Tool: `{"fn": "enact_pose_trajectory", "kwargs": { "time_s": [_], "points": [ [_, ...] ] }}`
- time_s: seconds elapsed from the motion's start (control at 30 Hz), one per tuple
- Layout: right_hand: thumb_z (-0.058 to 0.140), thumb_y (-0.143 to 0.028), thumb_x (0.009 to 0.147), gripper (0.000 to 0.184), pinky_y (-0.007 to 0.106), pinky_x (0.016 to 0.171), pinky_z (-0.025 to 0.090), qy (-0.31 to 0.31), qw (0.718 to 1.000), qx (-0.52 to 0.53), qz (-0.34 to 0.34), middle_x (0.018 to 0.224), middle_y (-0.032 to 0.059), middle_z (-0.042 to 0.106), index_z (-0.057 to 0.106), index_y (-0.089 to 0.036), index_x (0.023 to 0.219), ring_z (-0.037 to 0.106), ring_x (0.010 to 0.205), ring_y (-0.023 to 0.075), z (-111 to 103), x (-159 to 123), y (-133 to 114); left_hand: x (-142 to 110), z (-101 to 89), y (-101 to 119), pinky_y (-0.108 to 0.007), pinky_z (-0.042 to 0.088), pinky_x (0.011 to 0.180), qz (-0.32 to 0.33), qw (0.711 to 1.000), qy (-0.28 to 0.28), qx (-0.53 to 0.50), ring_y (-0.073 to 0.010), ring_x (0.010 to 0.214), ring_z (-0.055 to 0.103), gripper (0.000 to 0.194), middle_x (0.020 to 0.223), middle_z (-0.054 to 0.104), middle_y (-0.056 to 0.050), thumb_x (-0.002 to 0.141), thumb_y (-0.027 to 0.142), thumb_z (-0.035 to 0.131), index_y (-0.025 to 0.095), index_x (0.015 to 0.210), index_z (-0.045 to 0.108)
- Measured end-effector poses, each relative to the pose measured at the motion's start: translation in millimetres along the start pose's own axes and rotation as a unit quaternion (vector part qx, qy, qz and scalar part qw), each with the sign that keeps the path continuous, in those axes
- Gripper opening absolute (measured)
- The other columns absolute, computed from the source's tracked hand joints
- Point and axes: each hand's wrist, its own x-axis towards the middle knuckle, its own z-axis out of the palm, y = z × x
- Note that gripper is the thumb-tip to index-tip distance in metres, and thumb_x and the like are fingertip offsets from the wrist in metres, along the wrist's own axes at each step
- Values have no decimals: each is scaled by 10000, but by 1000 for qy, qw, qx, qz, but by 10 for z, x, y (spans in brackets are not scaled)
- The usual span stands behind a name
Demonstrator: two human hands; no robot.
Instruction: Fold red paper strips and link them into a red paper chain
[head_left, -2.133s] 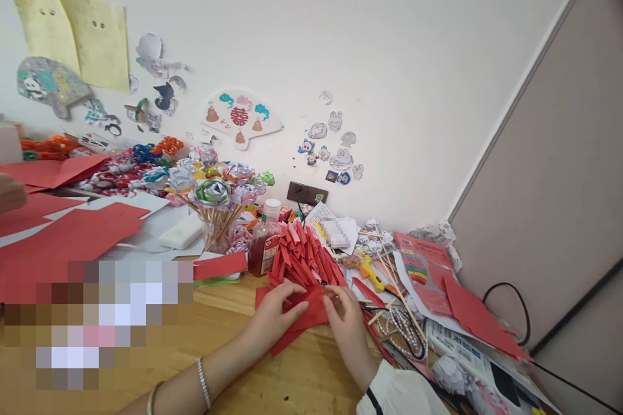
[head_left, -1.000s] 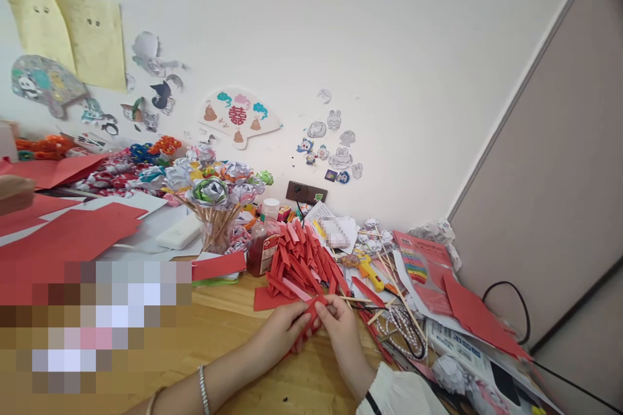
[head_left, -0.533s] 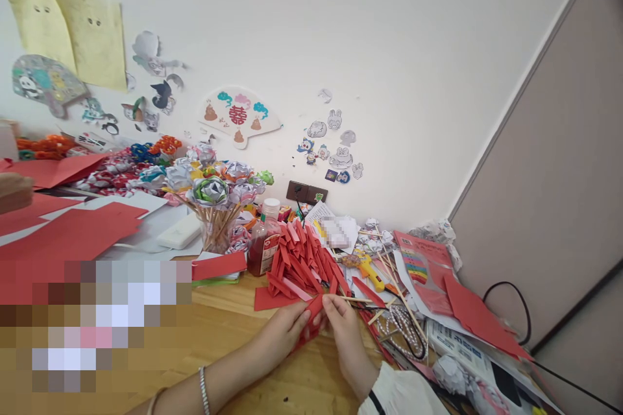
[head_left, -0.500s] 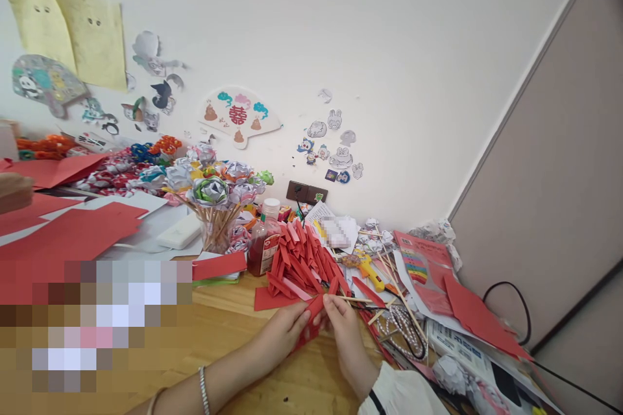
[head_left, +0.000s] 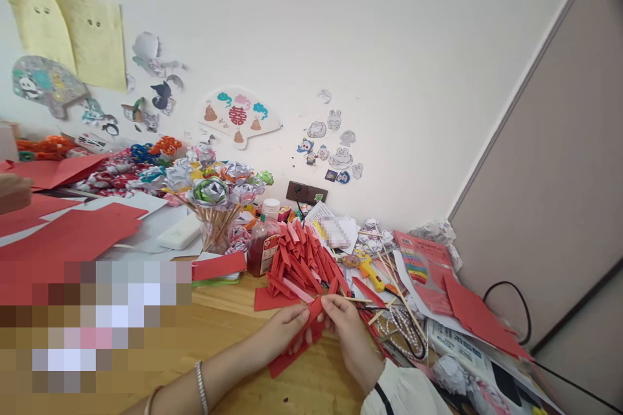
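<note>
Between my two hands is a strip of red paper [head_left: 287,363], held over the wooden table, its lower end sticking out below my left fingers. My left hand [head_left: 287,332] is closed on the paper, thumb on top and fingertips showing beneath. My right hand [head_left: 343,319] pinches the paper's upper end between thumb and fingers. Just beyond my hands lies a heap of folded red paper strips [head_left: 306,259], with a few pink ones among them. A flat red sheet [head_left: 272,299] lies under the heap's near edge.
A bottle of red-brown liquid [head_left: 263,246] and a cup of paper flowers [head_left: 217,227] stand behind to the left. Rightward lie a yellow glue gun [head_left: 372,272], a bead string [head_left: 406,331], thin sticks and red paper packs [head_left: 428,272]. Another person's hand [head_left: 14,193] shows at far left.
More of the red paper now sticks out below my left hand, toward the lower left. Both hands have shifted only slightly and keep their hold.
</note>
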Motion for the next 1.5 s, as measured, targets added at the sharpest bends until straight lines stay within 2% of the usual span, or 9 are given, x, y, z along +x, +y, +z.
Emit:
{"fn": "enact_pose_trajectory", "kwargs": {
  "time_s": [0.1,0.27,0.53,0.73,1.0,1.27,1.5],
  "points": [
    [549,-358,717,229,198,494,349,-25,1000,-3,2,582,-5,529,559,-139,650,468,518,95,-23,0,-24,-24,-8,25,-187,235,371,-20,998,-18,-49,-61,366,328,469,469,445,42,691,590,372,142,715,511],
    [545,-362,721,233,200,515,362,-33,999,-32,1,590,-2,537,561,-137,663,481,533,97,-41,9,-30,-3,-22,-14,-179,252,358,-31,996,-32,-82,-66,379,384,444,498,493,30,676,569,418,141,747,510],
    [576,-389,675,265,211,520,381,-17,999,-51,-7,575,9,541,569,-125,649,491,532,109,-5,13,-32,44,-12,-80,-173,288,375,-40,998,-22,-41,-55,390,407,369,544,504,30,693,513,415,152,736,477],
    [542,-385,702,266,215,505,384,-10,994,-102,-38,570,14,544,562,-123,661,490,519,112,-19,39,19,21,-9,-44,-183,257,351,-42,999,-9,8,-49,349,346,418,489,458,41,682,559,397,150,655,480],
    [532,-298,719,203,222,530,413,36,958,-255,-130,626,23,581,617,-153,832,522,576,142,-1,14,52,40,-8,-78,-194,239,365,-21,1000,-6,19,-52,353,314,504,473,425,38,654,631,378,142,615,492],
    [450,-261,778,251,278,717,442,22,913,-345,-216,878,74,642,622,-193,948,574,791,186,-9,-12,16,21,8,-43,-191,219,358,-18,1000,-9,0,-50,324,297,507,391,388,63,633,643,390,146,594,480],
    [418,-230,803,276,290,738,425,16,889,-390,-240,910,64,634,590,-227,1018,564,830,182,14,-49,-39,39,8,-64,-190,245,361,-15,1000,-10,-7,-51,332,320,484,422,430,52,637,628,405,152,591,475]
  ]
}}
